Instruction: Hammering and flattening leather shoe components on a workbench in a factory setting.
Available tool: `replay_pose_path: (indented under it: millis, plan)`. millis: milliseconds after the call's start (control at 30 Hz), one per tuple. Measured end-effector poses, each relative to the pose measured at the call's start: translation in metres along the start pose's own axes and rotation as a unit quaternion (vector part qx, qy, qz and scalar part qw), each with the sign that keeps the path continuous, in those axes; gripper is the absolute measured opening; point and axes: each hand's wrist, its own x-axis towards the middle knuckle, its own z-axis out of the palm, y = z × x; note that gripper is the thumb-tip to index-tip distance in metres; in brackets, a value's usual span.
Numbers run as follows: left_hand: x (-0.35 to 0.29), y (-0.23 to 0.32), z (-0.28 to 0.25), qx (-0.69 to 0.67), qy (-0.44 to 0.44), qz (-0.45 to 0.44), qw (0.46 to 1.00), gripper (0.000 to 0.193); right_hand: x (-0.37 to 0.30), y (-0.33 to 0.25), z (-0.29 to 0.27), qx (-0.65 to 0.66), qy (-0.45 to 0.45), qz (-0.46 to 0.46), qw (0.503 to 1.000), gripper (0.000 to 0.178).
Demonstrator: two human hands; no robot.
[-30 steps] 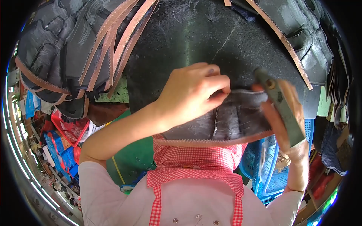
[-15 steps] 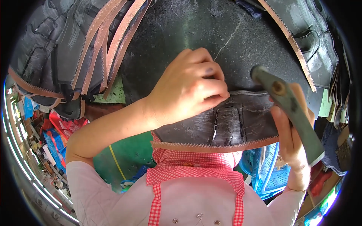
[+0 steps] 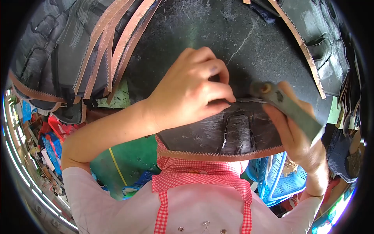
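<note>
A dark leather piece (image 3: 194, 134) lies at the near edge of the black worktop (image 3: 202, 29), with a brown zigzag-stitched strip along its near edge and a raised pocket-like panel in its middle. My left hand (image 3: 191, 87) is closed, its thumb and fingers pinching the far edge of this piece. In my right hand (image 3: 292, 124) is a hammer (image 3: 296, 111), its metal head just above the far edge, to the right of my left fingers. The hammer is slightly blurred, and its handle is mostly hidden by the head and my hand.
Stacked dark leather pieces with brown stitched strips (image 3: 105, 50) lie at the far left; more leather (image 3: 321, 43) is at the far right. Blue plastic baskets (image 3: 280, 183) stand below on the right. Green floor (image 3: 136, 160) shows below on the left.
The hammer and my right hand have moved left and lower toward the leather's far edge. My left hand keeps its pinch almost in place.
</note>
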Motion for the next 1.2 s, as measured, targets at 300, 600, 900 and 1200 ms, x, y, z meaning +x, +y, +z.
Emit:
replay_pose_path:
  millis: [300,600,900,1200]
  plan:
    - [-0.004,0.001,0.002,-0.005,0.011,0.000,1.000,0.028,-0.009,-0.017,-0.005,0.088,0.066,0.120,0.987,0.027]
    - [-0.004,0.011,0.006,0.084,-0.012,0.090,0.992,0.017,0.001,-0.002,0.006,0.079,0.059,0.006,0.995,0.027]
    - [-0.013,0.003,-0.001,0.134,0.022,0.115,0.984,0.027,0.006,-0.010,0.011,0.026,0.006,-0.029,0.999,0.015]
    - [-0.024,0.007,0.004,0.125,0.046,0.070,0.989,0.026,0.003,-0.020,0.020,0.043,-0.003,-0.044,0.998,0.022]
